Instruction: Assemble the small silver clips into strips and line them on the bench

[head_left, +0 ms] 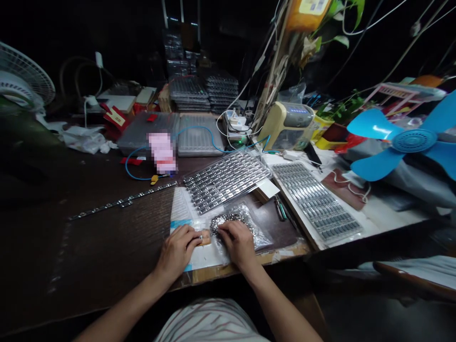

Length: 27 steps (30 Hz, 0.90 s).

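OK, at the bench (107, 256), the left hand (177, 251) is curling in, its fingertips (195, 237) closing on a small tan piece (204, 237) lying on a white sheet (194, 260); cannot tell if it's actually gripping. The right hand (238, 243) is resting half-closed on a heap of silver metal parts (228, 223) in a clear plastic bag (260, 240), lower centre of the frame; cannot tell if it's holding any. State of the work as laid out: the heap is sizeable, while two flat arrays of metal parts (227, 180) (315, 202) are sitting filled, centre and right of the frame. A loose metal strip (123, 202) is lying left of them. Tweezers (281, 208) are lying near the hands. More stacked trays (188, 92) are standing at upper centre.
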### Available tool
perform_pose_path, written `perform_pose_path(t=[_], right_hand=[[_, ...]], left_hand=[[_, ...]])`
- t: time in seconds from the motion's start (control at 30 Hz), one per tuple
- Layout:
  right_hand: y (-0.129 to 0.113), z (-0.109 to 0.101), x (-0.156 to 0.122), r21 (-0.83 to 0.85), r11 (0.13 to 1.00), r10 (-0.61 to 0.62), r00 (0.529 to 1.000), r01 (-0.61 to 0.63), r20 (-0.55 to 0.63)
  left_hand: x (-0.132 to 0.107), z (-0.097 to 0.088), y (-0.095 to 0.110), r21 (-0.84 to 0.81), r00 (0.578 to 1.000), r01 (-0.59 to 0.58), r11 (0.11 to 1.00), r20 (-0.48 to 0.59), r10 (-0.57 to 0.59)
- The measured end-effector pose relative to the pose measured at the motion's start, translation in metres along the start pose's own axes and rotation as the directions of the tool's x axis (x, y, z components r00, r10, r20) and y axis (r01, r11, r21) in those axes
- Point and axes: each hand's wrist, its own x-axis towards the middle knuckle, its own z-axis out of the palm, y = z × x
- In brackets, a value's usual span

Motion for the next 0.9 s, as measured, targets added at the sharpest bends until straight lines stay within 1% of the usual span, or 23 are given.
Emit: perform_pose_path(t=[0.07,0.2,0.27,0.33,0.43,0.57,0.63,0.7,0.77,0.9], right_hand=[[-0.011,0.005,0.002,-0.022,1.000,-0.012,0.999,0.012,0.041],[-0.030,0.021,0.005,-0.105,0.991,-0.075,0.993,0.084,0.089],[-0.035,0.028,0.005,-0.149,0.984,-0.086,0.991,0.100,0.100],[-0.037,0.029,0.006,-0.177,0.978,-0.087,0.990,0.107,0.114],[-0.030,0.019,0.007,-0.208,0.973,-0.074,0.989,0.100,0.127],[-0.008,-0.007,0.003,-0.337,0.939,-0.041,0.995,0.071,0.096],[0.003,-0.014,0.000,-0.376,0.923,-0.043,0.994,0.078,0.102],[0.010,-0.014,-0.004,-0.356,0.931,-0.041,0.994,0.077,0.106],[0.013,-0.009,-0.005,-0.306,0.950,-0.038,0.995,0.064,0.091],[0.012,0.004,-0.003,-0.231,0.972,-0.048,0.999,0.048,0.006]], left_hand=[[-0.001,0.000,-0.001,-0.052,0.999,0.018,0.999,-0.038,-0.020],[-0.001,-0.002,-0.004,-0.165,0.986,0.055,0.985,-0.149,-0.080],[-0.001,-0.003,-0.006,-0.186,0.981,0.060,0.981,-0.171,-0.093],[-0.001,-0.003,-0.008,-0.195,0.979,0.065,0.979,-0.178,-0.101],[-0.001,-0.004,-0.009,-0.198,0.975,0.087,0.976,-0.184,-0.124],[0.005,-0.008,-0.006,-0.200,0.974,0.123,0.972,-0.162,-0.157],[0.011,-0.010,-0.003,-0.202,0.979,0.122,0.972,-0.136,-0.151],[0.016,-0.011,0.001,-0.202,0.985,0.102,0.974,-0.114,-0.127],[0.019,-0.009,0.005,-0.205,0.991,0.070,0.976,-0.093,-0.091],[0.016,0.000,0.009,-0.190,0.999,0.005,0.982,-0.052,-0.015]])
